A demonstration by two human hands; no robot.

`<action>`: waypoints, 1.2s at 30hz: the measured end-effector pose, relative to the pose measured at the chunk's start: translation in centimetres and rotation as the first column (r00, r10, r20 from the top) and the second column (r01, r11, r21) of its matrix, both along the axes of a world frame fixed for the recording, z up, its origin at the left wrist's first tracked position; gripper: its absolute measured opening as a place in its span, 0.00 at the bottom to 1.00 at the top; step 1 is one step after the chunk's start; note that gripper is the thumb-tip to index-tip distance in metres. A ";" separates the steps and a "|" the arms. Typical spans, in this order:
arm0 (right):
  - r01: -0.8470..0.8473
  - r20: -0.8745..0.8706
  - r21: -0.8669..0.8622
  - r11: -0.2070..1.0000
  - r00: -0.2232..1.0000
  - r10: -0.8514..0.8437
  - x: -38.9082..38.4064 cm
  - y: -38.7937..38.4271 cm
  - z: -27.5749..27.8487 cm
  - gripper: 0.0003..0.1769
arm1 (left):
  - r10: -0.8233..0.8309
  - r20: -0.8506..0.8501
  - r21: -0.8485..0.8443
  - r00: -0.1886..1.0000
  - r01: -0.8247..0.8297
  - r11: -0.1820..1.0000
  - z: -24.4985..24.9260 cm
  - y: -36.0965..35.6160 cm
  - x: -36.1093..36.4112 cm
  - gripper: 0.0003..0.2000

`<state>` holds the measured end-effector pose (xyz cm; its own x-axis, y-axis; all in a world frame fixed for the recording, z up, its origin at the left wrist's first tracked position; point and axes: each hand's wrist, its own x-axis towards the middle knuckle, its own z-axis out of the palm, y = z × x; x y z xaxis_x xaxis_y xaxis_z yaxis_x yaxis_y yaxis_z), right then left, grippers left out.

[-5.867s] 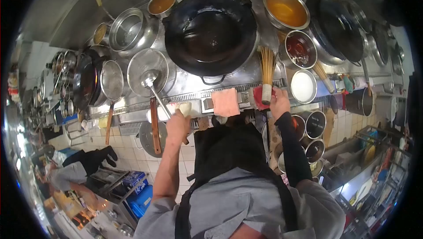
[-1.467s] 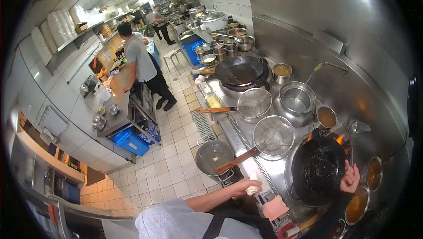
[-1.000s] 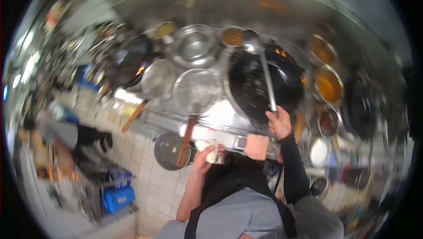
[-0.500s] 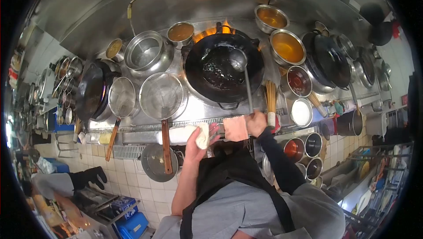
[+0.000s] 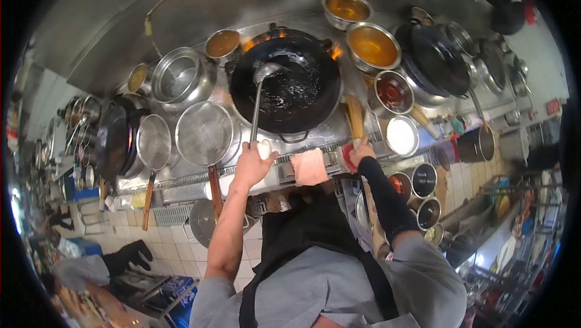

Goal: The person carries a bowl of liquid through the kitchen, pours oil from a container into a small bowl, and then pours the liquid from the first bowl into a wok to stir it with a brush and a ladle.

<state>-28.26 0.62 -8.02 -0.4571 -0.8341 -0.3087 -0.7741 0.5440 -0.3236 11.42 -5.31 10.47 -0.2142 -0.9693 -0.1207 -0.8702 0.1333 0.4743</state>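
Note:
In the middle stands a black wok point(image 5: 302, 101) with shiny dark liquid in it and flames behind its rim. The ladle point(image 5: 258, 109) rests with its bowl at the wok's left inner side, its handle running down toward me. My left hand point(image 5: 249, 167) is closed around that handle's lower end, and a bit of white cloth point(image 5: 264, 149) shows at its fingers. Over at the right, my right hand point(image 5: 364, 153) grips the base of a bamboo wok brush point(image 5: 355, 119), bristles pointing up. A pink cloth point(image 5: 309, 166) lies on the counter edge between my hands.
Two strainers with wooden handles point(image 5: 204, 134) lie left of the wok. Bowls of amber liquid point(image 5: 373, 46), a pot of red sauce point(image 5: 394, 91) and a pot of white contents point(image 5: 402, 136) stand right. Another person's sleeve point(image 5: 85, 272) shows lower left.
My right hand has let go of the ladle and taken hold of the wok brush. My left hand has moved up onto the ladle, whose bowl has shifted left. The whole view has shifted.

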 end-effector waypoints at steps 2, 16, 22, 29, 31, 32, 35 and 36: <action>0.104 0.353 -0.288 0.952 0.936 0.005 -1.4 2.0 -0.7 0.31 | 0.008 0.094 0.113 0.996 -0.019 0.993 -0.4 0.6 0.3 0.36; -0.769 0.011 -0.222 0.600 0.613 0.790 5.0 -21.2 20.8 0.28 | 0.827 -0.093 0.516 -0.554 0.684 0.516 3.3 1.3 -4.9 0.23; -0.870 -0.361 -0.152 0.469 0.490 0.793 9.5 -23.9 24.7 0.14 | 0.753 -0.051 0.519 -0.656 0.627 0.582 2.6 0.8 -5.9 0.26; -0.902 -0.511 -0.113 0.417 0.413 0.754 10.0 -26.4 22.2 0.11 | 0.721 -0.090 0.472 -0.687 0.608 0.638 2.2 -0.4 -6.9 0.25; -0.925 -0.249 -0.102 0.365 0.379 0.891 8.9 -27.2 21.2 0.12 | 0.733 -0.109 0.528 -0.671 0.585 0.615 2.9 -0.4 -7.2 0.25; -0.897 -0.269 -0.144 0.418 0.442 0.856 8.2 -28.8 21.3 0.11 | 0.741 -0.123 0.553 -0.660 0.575 0.603 3.2 -0.5 -7.3 0.25; -0.864 -0.484 -0.107 0.491 0.477 0.734 8.9 -28.8 21.0 0.11 | 0.729 -0.113 0.455 -0.676 0.617 0.642 2.3 -1.5 -7.3 0.24; -0.887 -0.450 -0.102 0.450 0.445 0.774 10.0 -26.5 22.6 0.11 | 0.739 -0.123 0.475 -0.663 0.614 0.630 2.5 -1.7 -6.9 0.23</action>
